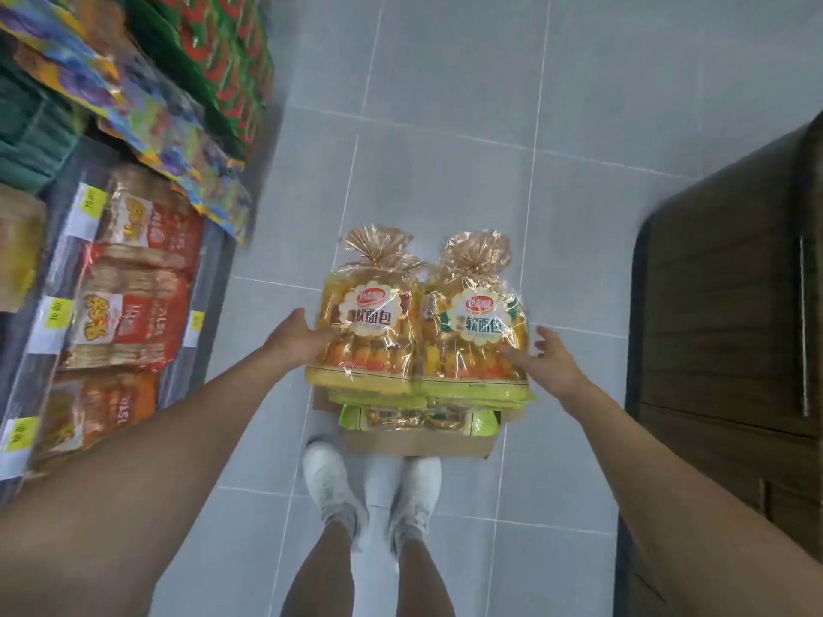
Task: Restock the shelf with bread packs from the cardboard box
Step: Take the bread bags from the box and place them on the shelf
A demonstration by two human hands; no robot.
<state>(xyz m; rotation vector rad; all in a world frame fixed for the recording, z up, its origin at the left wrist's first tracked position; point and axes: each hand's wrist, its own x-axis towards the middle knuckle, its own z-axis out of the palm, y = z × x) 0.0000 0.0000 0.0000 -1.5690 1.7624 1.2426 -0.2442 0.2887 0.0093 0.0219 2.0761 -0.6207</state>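
Two yellow bread packs lie side by side on top of a stack of packs in a flat cardboard box (418, 445) on the tiled floor. The left bread pack (369, 331) has a brown label band and the right bread pack (476, 336) a green one; both have tied cellophane tops pointing away from me. My left hand (296, 336) touches the left side of the left pack with fingers extended. My right hand (550, 356) lies against the right side of the right pack, fingers spread and thumb raised. More green-edged packs (418, 418) lie underneath.
The shelf (58, 242) on the left holds red and orange cracker packs (133, 305) behind yellow price tags, with colourful snack bags above. A dark wooden cabinet (721, 327) stands at the right. My feet in white shoes (329, 478) stand just behind the box.
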